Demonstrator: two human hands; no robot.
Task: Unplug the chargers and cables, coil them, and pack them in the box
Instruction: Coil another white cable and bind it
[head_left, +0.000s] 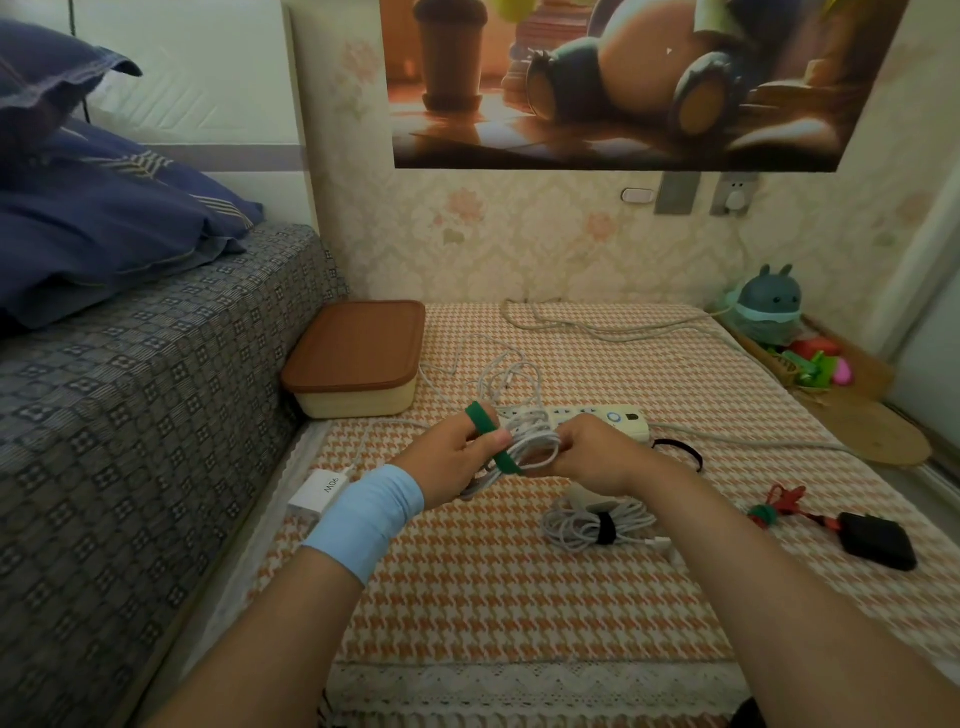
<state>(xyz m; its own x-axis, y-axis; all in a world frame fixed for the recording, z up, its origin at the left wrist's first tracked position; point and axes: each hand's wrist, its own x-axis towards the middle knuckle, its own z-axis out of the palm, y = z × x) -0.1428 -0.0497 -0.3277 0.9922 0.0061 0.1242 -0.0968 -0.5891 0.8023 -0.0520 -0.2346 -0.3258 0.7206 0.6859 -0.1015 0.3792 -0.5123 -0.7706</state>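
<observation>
Both hands hold a coil of white cable (535, 441) above the checked mat. My left hand (452, 457) grips the coil with a green strap (493, 441) looped over its finger and around the cable. My right hand (597, 452) pinches the coil's right side. The cable's white charger block (319, 491) lies by my left wrist. A tied white cable coil (597, 525) with a black strap lies below my right hand. A red cable (779, 506) with a green tie and a black charger (878, 540) lie at right. The closed box (356, 358) with a brown lid stands at the back left.
A white power strip (623, 418) lies behind my hands, its grey cord (597, 327) running to the wall. A black hair band (680, 452) lies beside it. A bed with a blue pillow (104, 234) borders the left. A plush toy (769, 306) and small toys sit at far right.
</observation>
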